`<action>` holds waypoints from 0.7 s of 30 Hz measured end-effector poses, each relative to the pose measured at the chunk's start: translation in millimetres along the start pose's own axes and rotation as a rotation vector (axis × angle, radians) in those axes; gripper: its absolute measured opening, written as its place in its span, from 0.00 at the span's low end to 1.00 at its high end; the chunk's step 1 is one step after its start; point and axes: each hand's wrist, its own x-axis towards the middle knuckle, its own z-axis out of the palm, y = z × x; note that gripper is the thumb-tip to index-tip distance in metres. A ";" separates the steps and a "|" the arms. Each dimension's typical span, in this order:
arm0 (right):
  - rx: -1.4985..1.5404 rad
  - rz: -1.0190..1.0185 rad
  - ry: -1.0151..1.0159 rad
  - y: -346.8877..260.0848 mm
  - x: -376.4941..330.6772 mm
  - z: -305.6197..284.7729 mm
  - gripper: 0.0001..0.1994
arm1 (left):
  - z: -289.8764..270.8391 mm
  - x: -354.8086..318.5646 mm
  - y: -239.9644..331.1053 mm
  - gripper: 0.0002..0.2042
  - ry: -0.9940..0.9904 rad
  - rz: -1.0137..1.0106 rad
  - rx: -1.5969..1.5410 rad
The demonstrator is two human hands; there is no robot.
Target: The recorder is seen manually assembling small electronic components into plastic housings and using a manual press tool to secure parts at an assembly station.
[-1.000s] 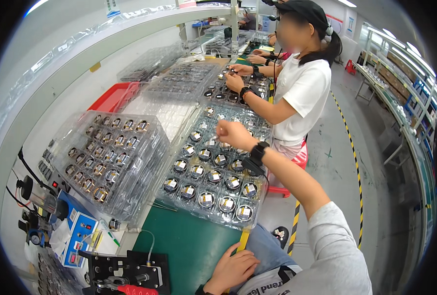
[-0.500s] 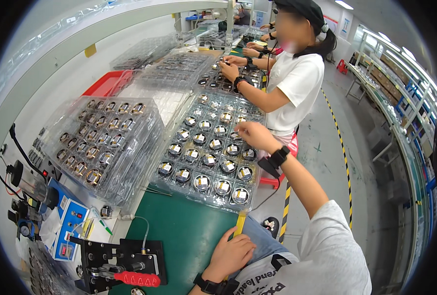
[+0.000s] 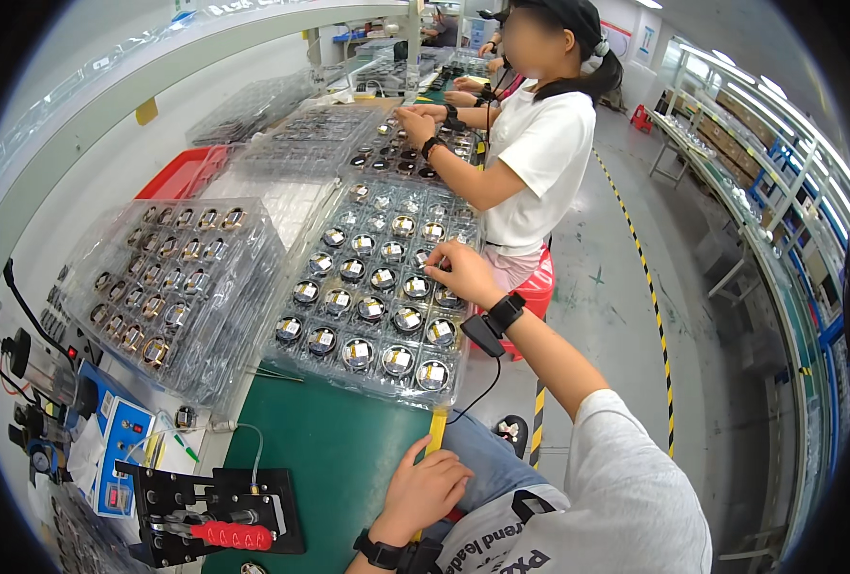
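Note:
A clear plastic tray (image 3: 257, 346) holds rows of round black-rimmed components (image 3: 358, 353) with white and yellow labels. My right hand (image 3: 465, 272) reaches over its right side, thumb and fingertips pinched together beside one component in a middle row. Whether the fingertips grip that part is hard to see. Near the bench edge, my left hand (image 3: 427, 490) rests palm down, fingers loosely stretched and holding nothing. Each wrist wears a black band, the right one with a small black box and cable.
Left of the tray stands a stack of filled clear trays (image 3: 186, 277), with a red bin (image 3: 184, 174) behind. A red-handled toggle clamp fixture (image 3: 231, 537) and a blue control box (image 3: 125, 450) are at lower left. A co-worker (image 3: 544, 143) works over another tray beyond.
The whole view has swung slightly to the right, so the bench appears further left. My right hand stays at about the same part of the tray, and my left hand still rests by the bench edge.

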 end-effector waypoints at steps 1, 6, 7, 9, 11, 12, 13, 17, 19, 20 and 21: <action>-0.011 -0.055 -0.023 4.1 3.2 -0.2 0.11 | 0.4 0.3 0.4 0.05 -0.003 0.003 -0.001; -0.057 -0.160 -0.263 -2.5 28.3 -3.9 0.08 | 0.8 -1.3 -0.7 0.05 0.012 -0.004 0.009; -0.076 -0.155 -0.356 -5.6 34.3 -4.4 0.08 | 0.3 -1.5 -0.7 0.05 0.015 -0.005 0.005; -0.103 -0.233 -0.394 7.9 49.7 -6.7 0.08 | 0.5 0.9 -0.4 0.05 0.018 -0.003 0.000; -0.158 -0.388 -0.466 19.9 61.3 -5.1 0.10 | 2.2 1.0 -2.2 0.05 0.026 0.010 -0.011; -0.155 -0.391 -0.470 23.3 63.7 -5.7 0.10 | 2.9 1.1 -2.5 0.05 0.031 0.018 -0.016; -0.146 -0.447 -0.451 21.5 66.2 -6.6 0.09 | 2.6 0.3 -2.9 0.05 0.033 0.009 -0.014; -0.112 -0.458 -0.463 4.0 65.0 -9.9 0.09 | 1.3 -4.6 -3.4 0.05 0.046 0.010 -0.021; -0.096 -0.251 -0.557 -4.1 61.4 -14.1 0.08 | 2.3 -5.5 -1.6 0.04 0.071 0.017 -0.026; -0.095 -0.253 -0.561 -5.3 60.0 -12.2 0.08 | 2.7 -6.4 -1.0 0.04 0.083 0.020 -0.030; -0.130 -0.206 -0.528 -6.4 58.4 -9.7 0.09 | 2.9 -7.3 -0.8 0.04 0.084 0.015 -0.031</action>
